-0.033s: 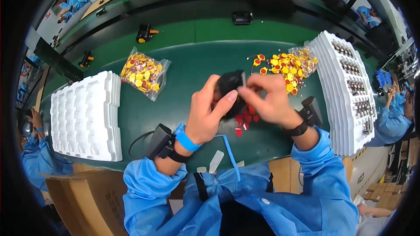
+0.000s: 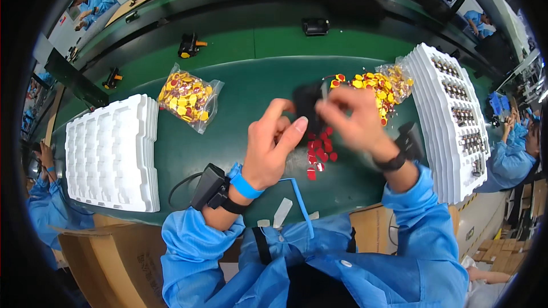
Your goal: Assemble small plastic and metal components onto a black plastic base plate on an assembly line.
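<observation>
My left hand [image 2: 271, 140] is closed round a black plastic part [image 2: 306, 105], blurred by motion, above the green bench. My right hand [image 2: 357, 117] is at the part's right side, thumb and forefinger pinched together. A thin pale edge shows by those fingertips, but the smear hides what they hold. Several small red pieces [image 2: 321, 151] lie on the bench just below the part. Beyond my right hand is a loose pile of yellow and red discs [image 2: 379, 88], spilling from a clear bag.
A clear bag of yellow and red discs [image 2: 185, 100] lies left of centre. White foam trays [image 2: 108, 154] are stacked at left; another stack [image 2: 425, 120] at right holds small metal parts. Black units [image 2: 188, 45] with orange stems sit on the far green strip. Co-workers sit at both sides.
The black part has shifted slightly right and tilted, uncovering more of the red pieces. My right hand has moved a little to the right and is more blurred. My left hand has barely moved.
</observation>
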Demonstrator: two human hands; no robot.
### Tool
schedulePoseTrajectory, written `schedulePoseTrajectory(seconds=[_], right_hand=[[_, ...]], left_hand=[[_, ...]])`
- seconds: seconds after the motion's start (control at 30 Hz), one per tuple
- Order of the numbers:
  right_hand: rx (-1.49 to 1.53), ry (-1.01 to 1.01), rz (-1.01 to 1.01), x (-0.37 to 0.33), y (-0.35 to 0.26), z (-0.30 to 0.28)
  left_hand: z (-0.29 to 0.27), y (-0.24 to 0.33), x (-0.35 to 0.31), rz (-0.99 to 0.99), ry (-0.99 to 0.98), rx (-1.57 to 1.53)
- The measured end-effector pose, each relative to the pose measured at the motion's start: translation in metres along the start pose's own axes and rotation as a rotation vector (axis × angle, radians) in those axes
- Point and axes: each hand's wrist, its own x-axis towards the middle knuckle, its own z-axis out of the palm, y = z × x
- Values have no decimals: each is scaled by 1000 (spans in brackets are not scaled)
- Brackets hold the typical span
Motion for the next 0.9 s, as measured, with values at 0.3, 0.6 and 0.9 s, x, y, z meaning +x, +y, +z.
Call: schedulePoseTrajectory(seconds=[0.3, 0.6, 0.9], right_hand=[[-645, -146, 641, 150, 184, -86], [-893, 25, 228, 128, 129, -70], [-656, -503, 247, 77, 91, -45]], left_hand=[[-1, -14, 10, 100, 141, 134], [-3, -8, 11, 164, 192, 244], [2, -9, 10, 163, 70, 294]])
